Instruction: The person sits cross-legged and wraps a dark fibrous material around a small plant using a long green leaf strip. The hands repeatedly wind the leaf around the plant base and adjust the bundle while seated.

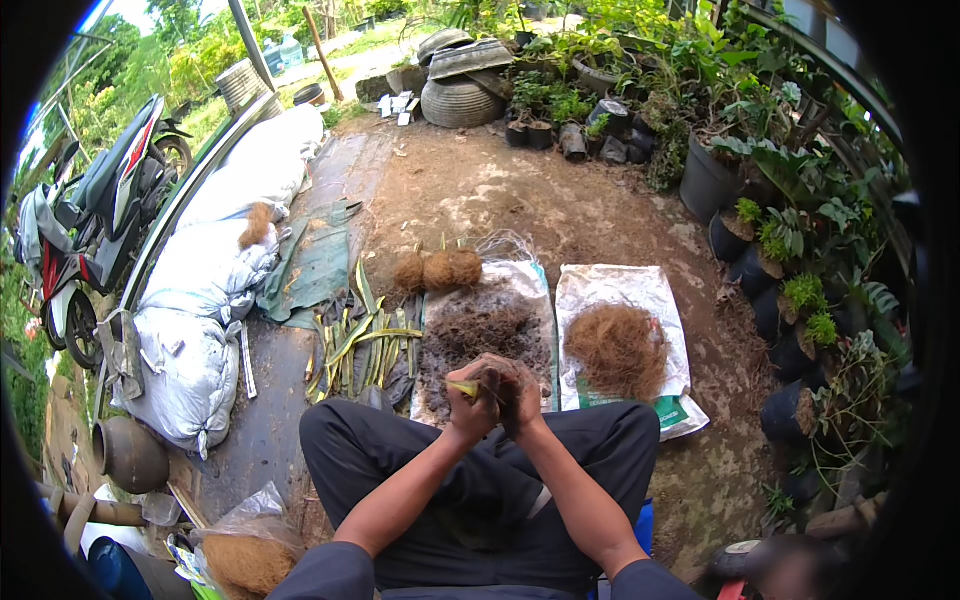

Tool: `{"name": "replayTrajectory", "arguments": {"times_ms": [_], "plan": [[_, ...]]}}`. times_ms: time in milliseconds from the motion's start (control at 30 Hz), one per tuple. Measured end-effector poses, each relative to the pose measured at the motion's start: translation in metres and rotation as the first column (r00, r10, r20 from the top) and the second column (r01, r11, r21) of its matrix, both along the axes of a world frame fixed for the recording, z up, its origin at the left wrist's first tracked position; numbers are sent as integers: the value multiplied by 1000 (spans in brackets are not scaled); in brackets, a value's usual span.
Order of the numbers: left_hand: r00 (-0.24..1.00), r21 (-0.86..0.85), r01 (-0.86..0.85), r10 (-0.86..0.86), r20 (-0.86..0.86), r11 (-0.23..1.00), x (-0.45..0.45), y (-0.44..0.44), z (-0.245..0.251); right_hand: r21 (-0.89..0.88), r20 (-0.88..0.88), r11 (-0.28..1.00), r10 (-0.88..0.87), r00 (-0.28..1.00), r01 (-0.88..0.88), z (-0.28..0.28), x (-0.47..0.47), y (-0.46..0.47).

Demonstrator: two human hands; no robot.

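My left hand (472, 397) and my right hand (520, 394) are cupped together above my lap, closed around a clump of dark soil (504, 381). A yellow-green leaf cutting (463, 388) sticks out by my left thumb. Just beyond the hands, loose dark soil (480, 322) lies on a flattened white sack. Brown coconut fibre (616, 351) is heaped on another sack to the right. Several fibre-wrapped balls (439, 270) with short leaf tips stand in a row behind the soil. Long variegated leaf cuttings (364, 349) lie to the left.
Stuffed white sacks (184, 367) line the left side, with motorbikes (97, 202) beyond. Potted plants (787, 300) run along the right. Stacked basins (465, 82) stand at the back. A plastic bag of fibre (247, 559) is at lower left, near a clay pot (131, 455).
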State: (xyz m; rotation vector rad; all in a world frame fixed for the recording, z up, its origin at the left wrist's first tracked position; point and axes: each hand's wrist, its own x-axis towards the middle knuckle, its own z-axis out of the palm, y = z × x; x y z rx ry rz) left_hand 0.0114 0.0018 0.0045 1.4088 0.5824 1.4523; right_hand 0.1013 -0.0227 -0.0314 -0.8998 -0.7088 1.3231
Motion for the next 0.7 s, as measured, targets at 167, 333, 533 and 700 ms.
{"name": "replayTrajectory", "arguments": {"times_ms": [167, 333, 533, 700], "plan": [[946, 76, -319, 323, -35, 945, 7, 6, -16, -189, -206, 979, -121, 971, 81, 6, -15, 3], [980, 20, -159, 161, -118, 987, 0, 5, -10, -163, -261, 984, -118, 958, 77, 13, -9, 3], [991, -67, -45, 36, -128, 997, 3, -3, -15, -168, -179, 985, -66, 982, 35, 20, -5, 0], [997, -161, 33, -22, 74, 986, -2, 5, 2, -246, -271, 967, -137, 953, 69, 25, -14, 1]]}}
